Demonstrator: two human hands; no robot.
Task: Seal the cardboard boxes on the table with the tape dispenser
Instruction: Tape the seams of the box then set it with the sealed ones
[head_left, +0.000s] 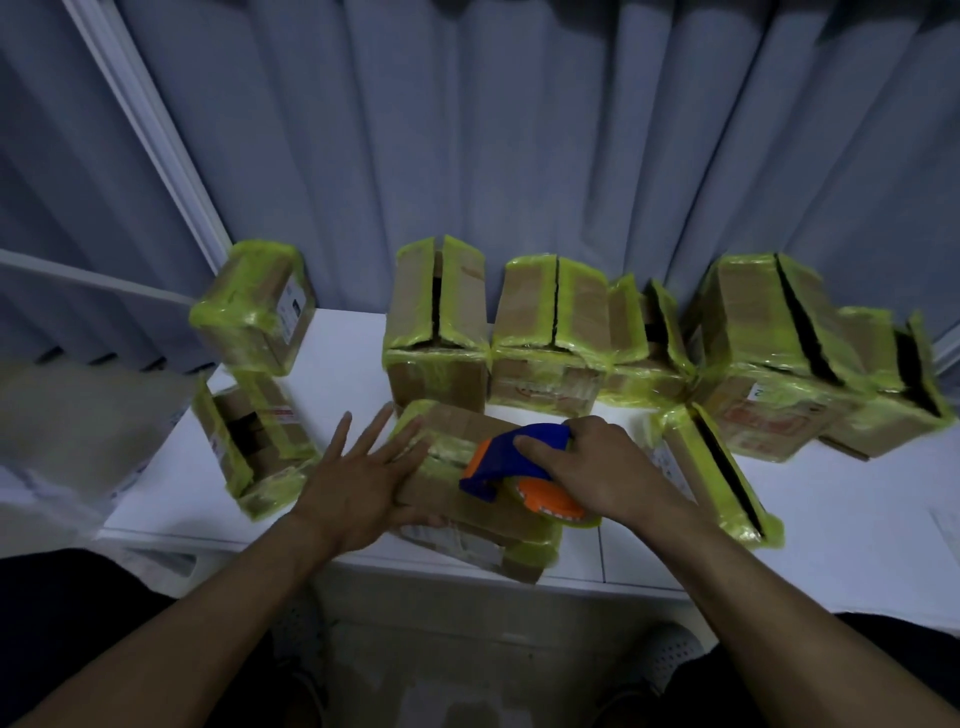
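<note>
1. My left hand (363, 478) is open. Its fingers are straight and spread, and it lies flat on the left side of the near box (488, 525).
2. My right hand (597, 467) grips the tape dispenser (511, 457). My fingers are curled around its blue top.
3. The tape dispenser is blue and orange. It sits on top of the near box, just beside my left hand.
4. The near box is at the front edge of the white table (857, 519), right in front of me. It has yellow-green tape (447, 447) on it.
5. On the left is a stack of two boxes (254, 312), one on top of the other.
6. At the back is a row of boxes (550, 332) against the gray curtain (519, 130). Some of their tops show a dark gap between the flaps.
7. On the right, a tilted box (691, 462) lies near my right hand. It has a long dark gap too.
8. All the boxes have yellow-green tape along their edges.
</note>
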